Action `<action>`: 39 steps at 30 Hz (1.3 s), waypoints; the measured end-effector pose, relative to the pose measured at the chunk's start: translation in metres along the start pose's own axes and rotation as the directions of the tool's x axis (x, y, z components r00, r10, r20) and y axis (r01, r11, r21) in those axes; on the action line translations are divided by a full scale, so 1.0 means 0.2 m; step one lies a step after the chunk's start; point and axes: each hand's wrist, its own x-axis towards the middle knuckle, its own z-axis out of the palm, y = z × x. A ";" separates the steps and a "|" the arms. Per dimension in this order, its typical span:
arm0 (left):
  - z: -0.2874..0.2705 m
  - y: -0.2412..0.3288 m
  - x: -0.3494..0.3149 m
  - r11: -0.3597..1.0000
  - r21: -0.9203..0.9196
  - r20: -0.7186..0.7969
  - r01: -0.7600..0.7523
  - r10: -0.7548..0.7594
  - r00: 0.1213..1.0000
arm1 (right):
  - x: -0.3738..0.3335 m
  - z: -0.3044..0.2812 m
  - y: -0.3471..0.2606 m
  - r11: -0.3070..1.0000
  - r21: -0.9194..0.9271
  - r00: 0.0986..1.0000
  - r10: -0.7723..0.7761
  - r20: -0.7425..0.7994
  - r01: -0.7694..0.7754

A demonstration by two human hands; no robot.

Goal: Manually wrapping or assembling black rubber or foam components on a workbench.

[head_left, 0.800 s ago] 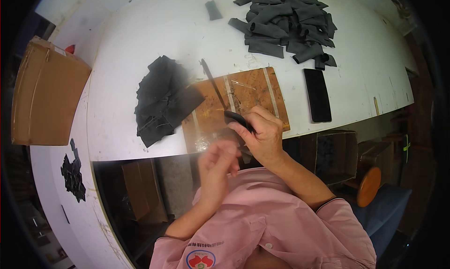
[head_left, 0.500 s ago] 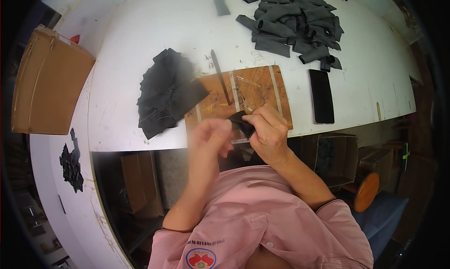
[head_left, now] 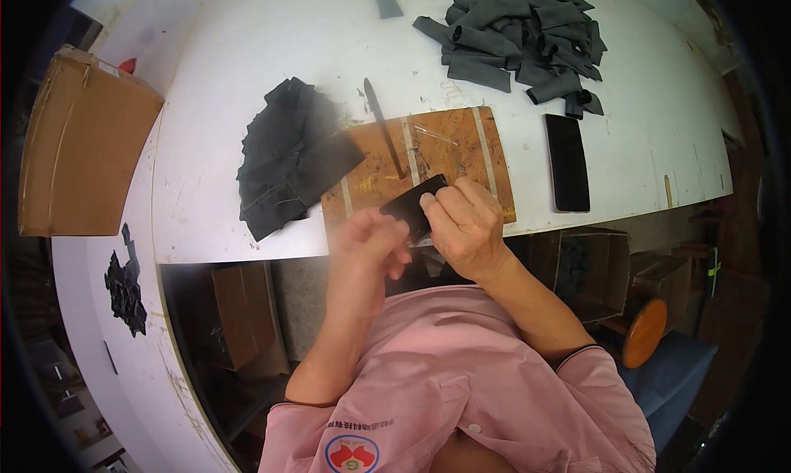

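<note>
A dark fabric piece (head_left: 414, 203) is stretched at a slant between my two hands, over the near edge of the table. My right hand (head_left: 468, 226) grips its right end with curled fingers. At its left end, my left hand (head_left: 368, 241), somewhat blurred, pinches the cloth. Just beyond lies a brown board (head_left: 451, 147) crossed by pale strips, with a dark slim pointed tool (head_left: 384, 131) resting partly on it. Left of the board, a pile of flat dark fabric pieces (head_left: 280, 164) overlaps its corner.
Grey fabric tubes (head_left: 515, 32) are heaped at the far right, above a black phone (head_left: 567, 164). One small grey piece (head_left: 386, 2) lies at the back. A cardboard box (head_left: 86, 147) stands left, near dark scraps (head_left: 125, 292). A round-topped wooden stool (head_left: 644, 333) is at lower right.
The fabric piece, folded up between my hands before, now shows as a longer flat strip. My right hand has shifted slightly up, and the view has tilted a little.
</note>
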 end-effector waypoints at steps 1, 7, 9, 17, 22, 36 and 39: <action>-0.01 0.00 0.01 1.000 0.000 -0.001 0.002 -0.002 1.000 | 0.00 0.00 0.00 1.000 -0.009 1.000 -0.009 0.006 0.009; -0.02 -0.02 0.03 0.998 -0.050 -0.009 0.041 -0.042 0.999 | 0.01 0.00 0.00 0.996 -0.028 0.996 -0.080 0.026 0.081; -0.01 -0.02 0.03 0.998 0.037 -0.071 -0.047 0.050 0.996 | 0.01 -0.01 0.00 0.994 -0.029 0.994 -0.104 0.041 0.105; -0.07 -0.09 0.06 0.802 0.507 -0.084 -0.317 0.412 0.907 | 0.06 -0.12 -0.08 0.529 0.554 0.764 0.391 0.514 -0.643; 0.02 -0.10 0.01 0.704 0.552 0.045 -0.447 0.510 0.859 | 0.04 -0.09 -0.09 0.721 0.509 0.883 0.389 0.264 -0.470; -0.05 0.03 0.03 0.966 0.108 -0.039 -0.236 0.241 0.970 | 0.08 -0.02 -0.10 0.833 0.348 0.900 0.365 0.239 -0.430; -0.06 0.07 0.01 0.978 -0.210 0.174 -0.012 0.050 0.983 | 0.09 -0.06 -0.06 0.470 0.609 0.764 0.480 0.430 -0.638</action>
